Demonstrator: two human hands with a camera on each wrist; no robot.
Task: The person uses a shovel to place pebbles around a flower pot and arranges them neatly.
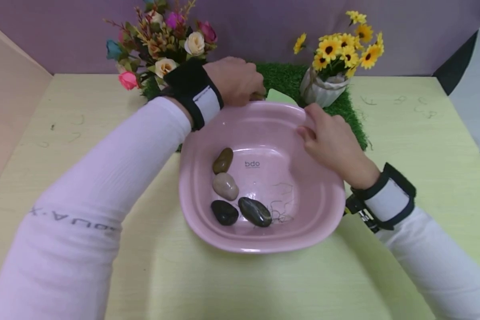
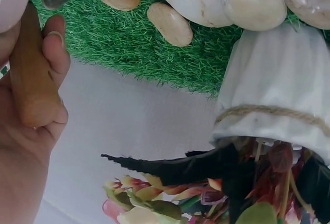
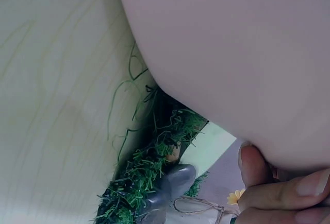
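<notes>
A pink plastic basin stands before me, marked "bdo" inside. Several smooth stones lie in it: a brown one, a pale one, a black one and a dark veined one. My right hand grips its far right rim, thumb inside and fingers outside. Beyond the far rim, my left hand holds a wooden handle. A pale green flat piece shows just right of that hand; the basin hides its lower part, and whether it joins the handle I cannot tell.
Green artificial turf lies behind the basin with pale stones on it. A pot of yellow flowers stands back right, mixed artificial flowers back left. Strands of green fibre lie in the basin and on the table.
</notes>
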